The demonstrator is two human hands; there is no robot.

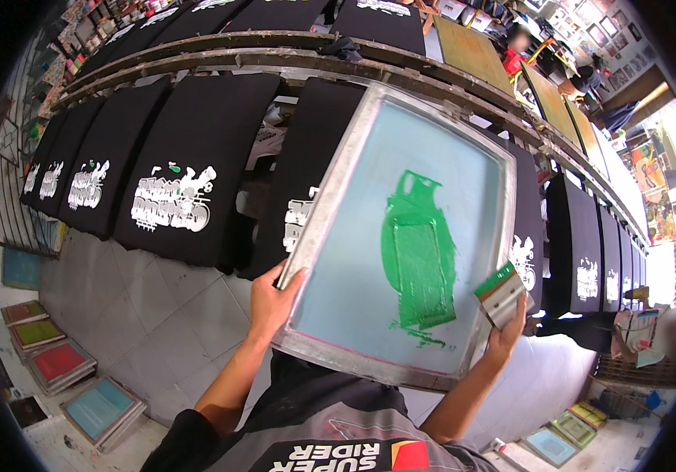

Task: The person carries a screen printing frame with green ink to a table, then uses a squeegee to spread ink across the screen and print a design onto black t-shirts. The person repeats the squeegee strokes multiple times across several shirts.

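A large screen printing frame [401,197] with pale blue mesh tilts in front of me, over the row of black shirts. Thick green ink [420,259] lies smeared down the mesh. My left hand [273,303] is closed round the frame's left edge, thumb on top. In my right hand [508,330] is a squeegee [501,295] with a metal holder and green ink along its blade; that hand is also at the frame's lower right side. Behind the frame a black shirt [318,126] with a white print is partly covered.
Black shirts [196,126] with white prints lie on boards along a long rail [291,59]; one bears a small green spot. More screens [102,409] rest on the floor at left and right. Another person [652,334] is at the right, others at the far right.
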